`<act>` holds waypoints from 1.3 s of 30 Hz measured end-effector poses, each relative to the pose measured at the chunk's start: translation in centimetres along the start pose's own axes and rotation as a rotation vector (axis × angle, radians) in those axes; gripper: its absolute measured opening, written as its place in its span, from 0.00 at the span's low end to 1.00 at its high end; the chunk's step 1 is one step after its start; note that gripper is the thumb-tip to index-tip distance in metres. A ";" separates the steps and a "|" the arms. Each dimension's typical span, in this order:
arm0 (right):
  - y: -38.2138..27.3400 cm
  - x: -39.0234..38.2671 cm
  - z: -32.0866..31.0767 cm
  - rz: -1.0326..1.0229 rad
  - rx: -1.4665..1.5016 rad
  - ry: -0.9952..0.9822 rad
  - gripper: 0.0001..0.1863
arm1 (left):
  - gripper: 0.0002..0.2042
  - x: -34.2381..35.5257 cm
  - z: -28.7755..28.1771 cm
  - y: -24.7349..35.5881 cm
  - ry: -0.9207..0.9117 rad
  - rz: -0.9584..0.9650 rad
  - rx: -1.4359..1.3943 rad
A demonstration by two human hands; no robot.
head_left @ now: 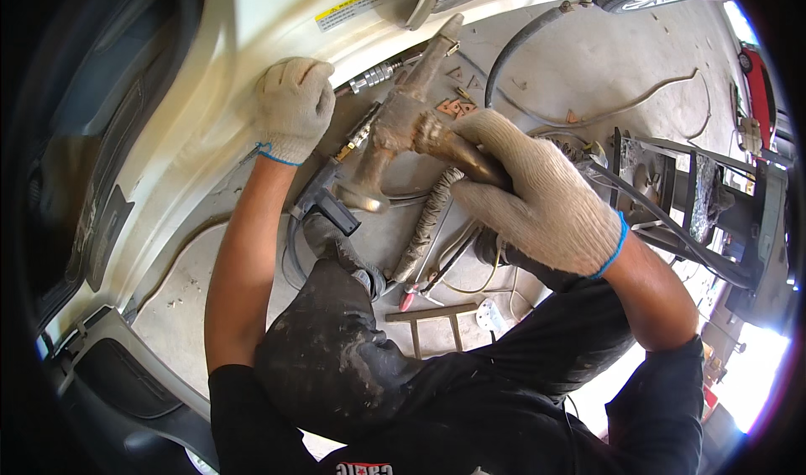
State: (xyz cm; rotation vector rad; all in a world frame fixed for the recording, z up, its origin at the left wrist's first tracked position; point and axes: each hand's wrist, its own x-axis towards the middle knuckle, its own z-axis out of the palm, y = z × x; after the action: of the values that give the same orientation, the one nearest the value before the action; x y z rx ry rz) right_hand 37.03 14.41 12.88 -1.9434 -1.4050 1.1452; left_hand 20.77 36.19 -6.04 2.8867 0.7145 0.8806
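Observation:
A worn hammer (395, 131) with a long two-ended metal head hangs in front of me. My gloved right hand (546, 198) is wrapped round its handle, and the head points toward the car. My gloved left hand (294, 106) is curled into a fist against the edge of the cream car body (260, 30), left of the hammer head. Its palm side is hidden, so I cannot tell what lies in it. Below and behind the hammer, a grey pistol-shaped tool (323, 202) with a metal shaft lies partly covered.
Hoses and cables (520, 51) wind over the concrete floor, with small copper-coloured triangular pieces (456, 107) among them. A wrapped rod (426, 223) and a metal frame (432, 313) lie between my legs. A black metal rack (672, 198) stands at right; a car door (126, 366) is at lower left.

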 end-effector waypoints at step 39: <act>-0.9 3.3 -1.3 0.029 -0.174 -0.008 0.14 | 0.11 -0.8 1.8 -0.2 0.227 0.030 0.222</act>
State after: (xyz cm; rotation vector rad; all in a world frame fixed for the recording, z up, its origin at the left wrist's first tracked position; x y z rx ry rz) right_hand 38.05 17.98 13.14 -2.0855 -1.5307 1.0761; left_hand 21.11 36.16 -8.01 3.0254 0.8375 1.2222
